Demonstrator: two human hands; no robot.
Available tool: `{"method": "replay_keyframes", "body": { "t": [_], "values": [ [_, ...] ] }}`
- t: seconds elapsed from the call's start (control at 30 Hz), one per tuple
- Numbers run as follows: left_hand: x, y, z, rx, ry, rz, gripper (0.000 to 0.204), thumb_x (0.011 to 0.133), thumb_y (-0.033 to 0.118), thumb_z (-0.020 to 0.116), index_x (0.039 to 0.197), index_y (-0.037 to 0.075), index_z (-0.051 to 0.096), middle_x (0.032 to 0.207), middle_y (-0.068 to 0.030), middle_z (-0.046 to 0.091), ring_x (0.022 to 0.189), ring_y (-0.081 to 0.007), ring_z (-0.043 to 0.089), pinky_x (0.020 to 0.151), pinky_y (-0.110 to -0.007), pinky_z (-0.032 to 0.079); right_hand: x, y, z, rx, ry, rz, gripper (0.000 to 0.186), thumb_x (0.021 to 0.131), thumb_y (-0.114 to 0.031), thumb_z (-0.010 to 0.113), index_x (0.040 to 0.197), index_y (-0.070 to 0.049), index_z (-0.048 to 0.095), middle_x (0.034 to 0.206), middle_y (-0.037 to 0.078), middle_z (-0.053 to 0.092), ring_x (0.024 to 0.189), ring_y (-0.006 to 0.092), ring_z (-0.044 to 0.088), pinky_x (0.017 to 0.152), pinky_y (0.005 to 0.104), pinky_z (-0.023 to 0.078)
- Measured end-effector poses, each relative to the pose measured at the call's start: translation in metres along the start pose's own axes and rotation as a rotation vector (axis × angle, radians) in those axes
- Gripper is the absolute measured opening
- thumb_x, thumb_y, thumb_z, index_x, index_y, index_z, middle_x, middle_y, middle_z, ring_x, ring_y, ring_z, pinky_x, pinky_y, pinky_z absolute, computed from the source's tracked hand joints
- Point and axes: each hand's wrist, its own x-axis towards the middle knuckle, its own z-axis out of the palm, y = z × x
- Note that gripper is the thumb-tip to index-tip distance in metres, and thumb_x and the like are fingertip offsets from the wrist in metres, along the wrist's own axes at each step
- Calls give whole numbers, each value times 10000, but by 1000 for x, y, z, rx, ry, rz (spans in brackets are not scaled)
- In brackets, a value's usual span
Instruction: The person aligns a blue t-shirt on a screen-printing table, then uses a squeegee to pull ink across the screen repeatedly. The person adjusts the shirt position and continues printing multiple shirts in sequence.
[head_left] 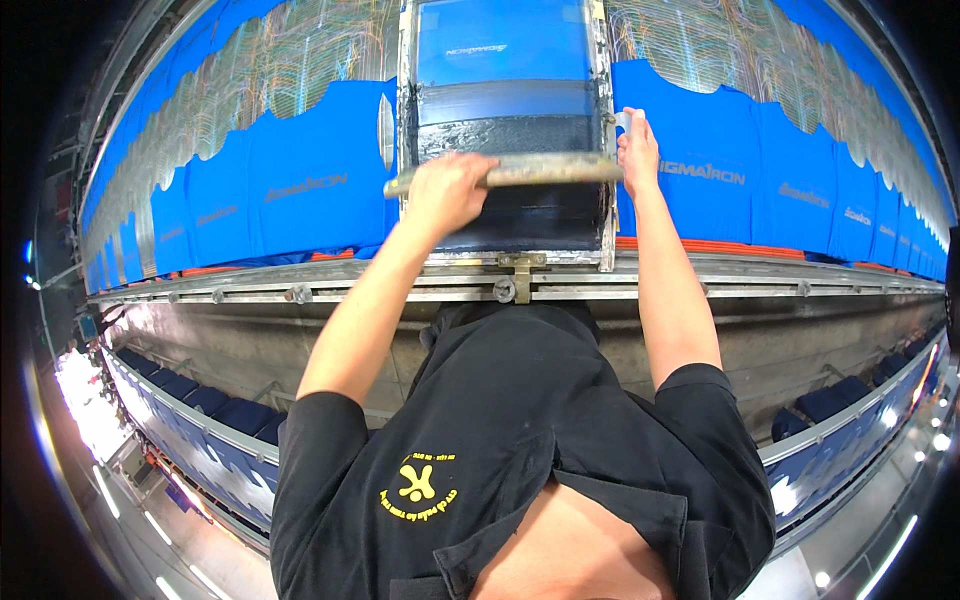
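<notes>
My left hand [450,192] is wrapped over the left part of a long squeegee [555,170] with a worn, pale handle. The squeegee lies crosswise over a printing screen [408,60] with a stained, light-coloured frame. Dark, glossy ink [470,137] coats the mesh just beyond the squeegee. At the frame's right edge my right hand [638,152] is closed on a small whitish grip [624,120], close to the squeegee's right end. Blue fabric shows through the upper part of the mesh.
Blue fabric pieces [310,195] with dark prints lie in a row on both sides of the screen, on a long table. A metal rail [400,287] with knobs runs along its near edge, with a bracket [522,275] below the screen. Behind me stands another rack [230,430].
</notes>
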Motion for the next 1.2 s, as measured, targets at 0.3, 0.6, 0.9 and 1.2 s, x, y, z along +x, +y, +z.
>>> {"method": "replay_keyframes", "body": {
  "t": [0.3, 0.6, 0.9, 1.2],
  "values": [
    [107, -74, 16, 5, -224, -96, 315, 897, 284, 781, 1182, 152, 798, 1113, -119, 792, 1073, -353, 739, 909, -493, 589, -9, -6, 3, -68, -2, 83, 526, 1136, -565, 487, 1379, -145, 688, 854, -14, 563, 678, 36, 459, 515, 228, 347],
    [101, -124, -28, 204, -466, -276, 543, 860, 626, 777, 965, 97, 830, 938, -183, 799, 957, -370, 778, 854, -502, 623, 1, -75, 52, -1114, -190, -1051, 554, 888, -516, 833, 1168, -40, 793, 1017, 139, 774, 1093, 335, 713, 980, 416, 517],
    [84, -117, -6, 205, -325, -316, 593, 804, 661, 817, 989, 98, 830, 918, -158, 793, 910, -360, 774, 813, -492, 616, 6, -45, 72, -1566, -297, -899, 407, 772, -492, 884, 966, -138, 828, 898, 55, 757, 905, 276, 731, 827, 452, 512],
    [-62, -37, 20, 92, -262, -334, 471, 704, 408, 914, 1035, 92, 804, 998, -102, 767, 966, -337, 743, 826, -463, 607, -118, 3, 7, -1452, -369, -840, 276, 699, -157, 868, 967, -157, 803, 859, 40, 684, 888, 262, 684, 846, 434, 487]
  ]
}}
